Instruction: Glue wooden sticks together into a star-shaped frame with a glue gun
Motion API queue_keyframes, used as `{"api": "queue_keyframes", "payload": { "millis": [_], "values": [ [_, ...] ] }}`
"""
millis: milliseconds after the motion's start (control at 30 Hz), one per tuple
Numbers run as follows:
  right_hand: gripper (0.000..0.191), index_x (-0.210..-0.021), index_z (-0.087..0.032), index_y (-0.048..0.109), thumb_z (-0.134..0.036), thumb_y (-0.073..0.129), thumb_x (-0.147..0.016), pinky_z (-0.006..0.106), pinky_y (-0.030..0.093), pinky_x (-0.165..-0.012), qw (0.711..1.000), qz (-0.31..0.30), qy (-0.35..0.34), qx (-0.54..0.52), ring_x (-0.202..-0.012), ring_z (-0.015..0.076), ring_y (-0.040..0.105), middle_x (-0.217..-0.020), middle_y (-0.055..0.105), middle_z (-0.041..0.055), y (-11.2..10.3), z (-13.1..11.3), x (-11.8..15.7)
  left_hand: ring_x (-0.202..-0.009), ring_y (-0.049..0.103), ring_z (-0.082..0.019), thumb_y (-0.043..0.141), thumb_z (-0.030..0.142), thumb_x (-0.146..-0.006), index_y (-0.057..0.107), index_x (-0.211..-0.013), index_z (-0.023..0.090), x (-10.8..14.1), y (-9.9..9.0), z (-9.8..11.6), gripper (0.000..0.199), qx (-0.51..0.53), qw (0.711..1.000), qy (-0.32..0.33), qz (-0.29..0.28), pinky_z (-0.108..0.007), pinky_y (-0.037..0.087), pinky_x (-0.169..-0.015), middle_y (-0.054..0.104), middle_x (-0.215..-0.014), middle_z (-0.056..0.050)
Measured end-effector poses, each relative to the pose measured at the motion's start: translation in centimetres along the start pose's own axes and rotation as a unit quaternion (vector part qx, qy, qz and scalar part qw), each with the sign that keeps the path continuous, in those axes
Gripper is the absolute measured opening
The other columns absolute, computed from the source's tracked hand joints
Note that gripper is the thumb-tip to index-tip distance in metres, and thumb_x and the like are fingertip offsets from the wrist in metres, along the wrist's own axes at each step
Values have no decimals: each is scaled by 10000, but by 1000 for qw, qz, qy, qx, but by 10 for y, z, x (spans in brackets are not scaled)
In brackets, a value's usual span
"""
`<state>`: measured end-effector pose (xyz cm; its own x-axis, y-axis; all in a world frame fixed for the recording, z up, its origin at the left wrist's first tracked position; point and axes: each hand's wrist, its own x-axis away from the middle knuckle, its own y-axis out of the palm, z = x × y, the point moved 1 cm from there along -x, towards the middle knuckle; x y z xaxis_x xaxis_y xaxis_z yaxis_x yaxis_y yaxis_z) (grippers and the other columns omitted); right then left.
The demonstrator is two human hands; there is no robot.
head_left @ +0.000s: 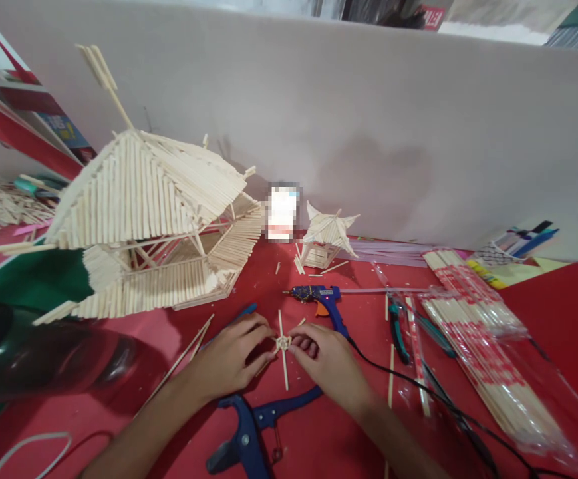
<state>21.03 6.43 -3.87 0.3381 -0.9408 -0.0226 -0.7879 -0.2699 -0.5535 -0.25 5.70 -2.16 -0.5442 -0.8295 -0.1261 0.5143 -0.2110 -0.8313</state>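
A small star-shaped piece of wooden sticks (283,343), with thin arms around a ring-like centre, lies between my hands at the middle of the red table. My left hand (241,349) pinches its left side, thumb and fingers close together. From the right, my right hand (326,352) has its thumb and forefinger closed at the piece's centre, the other fingers curled. Just beyond is a blue glue gun (318,296) with an orange trigger and a clear glue stick in its back. Nearer to me lies a blue cutter tool (249,432).
A large stick pavilion (144,219) stands at the left, a small one (328,233) further back beside a blurred phone (282,213). Packs of sticks (488,359), pliers (398,329) and a black cable lie right. A dark bottle (69,352) lies left.
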Motion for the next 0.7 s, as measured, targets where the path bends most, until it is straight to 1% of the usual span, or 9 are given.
{"api": "queue_keyframes", "payload": {
  "millis": [100,233,367,533,700],
  "values": [
    [131,-920,-232,712,-196,587,-902,241,497,-631,1000,9,-4,9,-690,149,631,-776,698,4,-1,1,-1,-1053,626,-219,586,220,-937,628,-1115,215,0,0,0,183,-4,1000,2,10,-332,513,-933,653,-1129,-72],
    [125,-906,-233,709,-191,592,-903,243,497,-643,1000,12,-17,19,-698,153,633,-783,684,9,-2,0,-2,-1026,632,-211,572,231,-950,635,-1102,214,-1,0,0,165,-2,1000,7,15,-322,520,-919,657,-1109,-74],
    [104,-847,-227,691,-174,614,-892,234,487,-648,999,4,-23,24,-693,141,625,-794,664,2,-7,-1,-4,-1017,632,-210,571,229,-952,634,-1099,212,-2,0,0,161,-1,1000,5,12,-322,519,-918,656,-1108,-75],
    [153,-822,-228,686,-117,597,-879,227,479,-638,999,-15,-20,43,-728,141,628,-812,662,-3,-16,-2,-6,-1037,624,-217,569,242,-959,631,-1101,213,-1,0,0,157,-2,1000,6,11,-331,515,-925,653,-1113,-75],
    [111,-830,-234,692,-153,639,-884,226,485,-632,997,-26,-31,72,-737,138,643,-831,661,-6,-14,-4,-5,-1023,630,-209,577,224,-949,630,-1092,217,-1,1,0,153,0,1000,6,16,-318,518,-915,653,-1104,-70]
  ]
}}
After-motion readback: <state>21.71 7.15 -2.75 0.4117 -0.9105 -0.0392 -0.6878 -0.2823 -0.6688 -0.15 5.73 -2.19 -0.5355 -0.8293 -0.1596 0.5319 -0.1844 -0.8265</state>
